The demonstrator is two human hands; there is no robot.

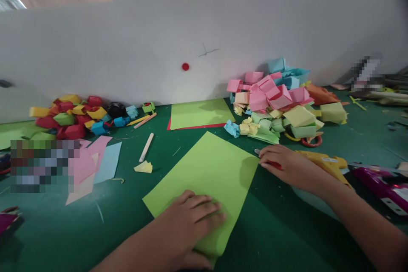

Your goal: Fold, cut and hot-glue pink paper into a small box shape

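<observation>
A light green sheet of paper (204, 170) lies turned cornerwise on the dark green table, its near end curling slightly. My left hand (194, 221) rests flat on the lower part of this sheet with its fingers stretched out. At the sheet's right corner, my right hand (283, 163) is closed on a small red-handled cutter knife (274, 164). The knife's grey tip pokes out past the fingers near the paper's edge; most of the handle is covered. Just behind the right hand and forearm lies a yellow glue gun (328, 162).
Folded paper boxes (270, 93) are heaped at the back right, and small coloured paper pieces (76, 114) at the back left. More green paper (200, 112) lies against the white partition (127, 51). A purple power strip (381, 187) sits right; a white stick (146, 147) lies left.
</observation>
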